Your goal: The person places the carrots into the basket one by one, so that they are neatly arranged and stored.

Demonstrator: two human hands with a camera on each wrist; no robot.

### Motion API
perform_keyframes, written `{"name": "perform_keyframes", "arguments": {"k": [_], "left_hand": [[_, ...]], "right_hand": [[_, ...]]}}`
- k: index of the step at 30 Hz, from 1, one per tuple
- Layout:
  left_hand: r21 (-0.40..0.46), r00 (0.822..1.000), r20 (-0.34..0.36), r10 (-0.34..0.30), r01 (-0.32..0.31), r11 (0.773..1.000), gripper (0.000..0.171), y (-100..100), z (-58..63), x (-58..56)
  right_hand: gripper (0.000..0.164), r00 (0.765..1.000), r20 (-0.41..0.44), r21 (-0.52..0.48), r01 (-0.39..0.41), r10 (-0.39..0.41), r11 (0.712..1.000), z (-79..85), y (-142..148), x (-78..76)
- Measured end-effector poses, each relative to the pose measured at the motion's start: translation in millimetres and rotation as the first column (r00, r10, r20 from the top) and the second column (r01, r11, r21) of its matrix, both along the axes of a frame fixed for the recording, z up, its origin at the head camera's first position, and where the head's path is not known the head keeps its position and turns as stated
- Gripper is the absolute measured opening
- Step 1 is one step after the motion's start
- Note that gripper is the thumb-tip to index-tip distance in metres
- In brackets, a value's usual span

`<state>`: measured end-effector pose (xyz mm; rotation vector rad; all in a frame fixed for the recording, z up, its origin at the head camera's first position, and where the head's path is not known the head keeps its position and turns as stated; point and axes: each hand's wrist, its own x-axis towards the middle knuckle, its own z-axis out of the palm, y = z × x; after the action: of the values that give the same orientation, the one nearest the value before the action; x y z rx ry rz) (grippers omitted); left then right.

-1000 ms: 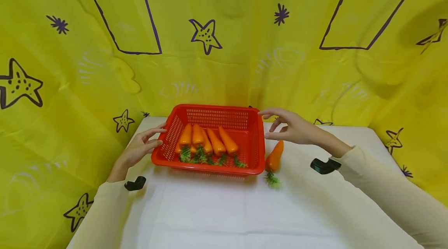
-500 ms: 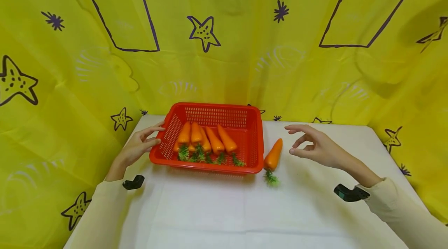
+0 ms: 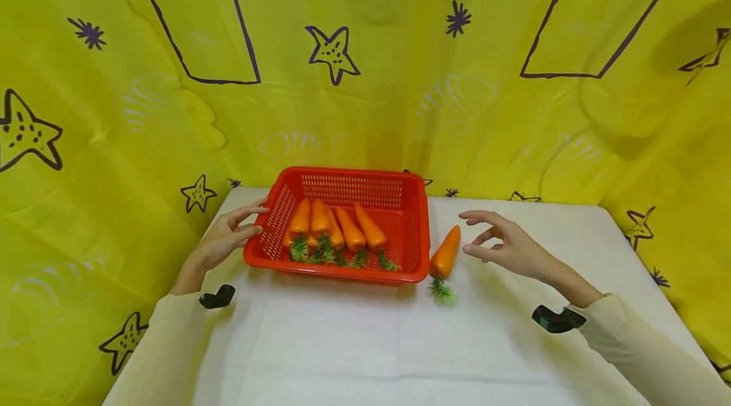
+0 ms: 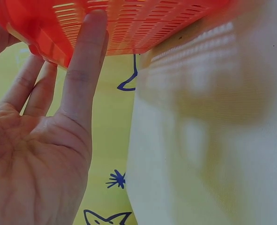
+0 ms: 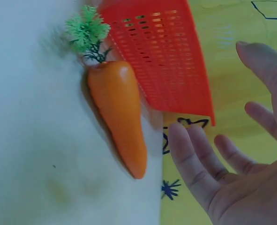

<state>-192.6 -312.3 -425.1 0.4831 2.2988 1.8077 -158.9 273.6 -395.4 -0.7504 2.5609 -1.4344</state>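
A red plastic basket with slotted walls sits on the white table. Several orange toy carrots with green tops lie inside it. My left hand is at its left end; in the left wrist view a straight finger rests against the slotted wall and other fingertips reach the rim. Just right of the basket, one more toy carrot lies on the table, its leafy top toward me. To the right of this carrot my right hand hovers with loosely bent fingers apart, holding nothing.
The white-covered table extends in front of the basket and to its right. A yellow curtain with drawn stars hangs close behind the basket and along both sides. Dark wrist cameras sit at both sleeves.
My right hand has left the basket's right rim, moved right and toward me, then drifted slightly back left. The left hand stays at the basket; the carrots lie as before.
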Motion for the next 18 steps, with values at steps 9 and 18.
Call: {"name": "perform_keyframes", "arguments": {"k": [9,18], "left_hand": [[-0.013,1.0,0.004,0.001,-0.001,1.0,0.045,0,-1.3,-0.3],[-0.02,1.0,-0.009,0.005,-0.005,1.0,0.045,-1,-1.8,-1.9]], "right_hand": [[0.062,0.972,0.208,0.024,0.108,-0.111,0.994,-30.7,-14,-10.9],[0.064,0.944,0.254,0.102,0.192,-0.212,0.976,-51.7,-32,-19.8]]}}
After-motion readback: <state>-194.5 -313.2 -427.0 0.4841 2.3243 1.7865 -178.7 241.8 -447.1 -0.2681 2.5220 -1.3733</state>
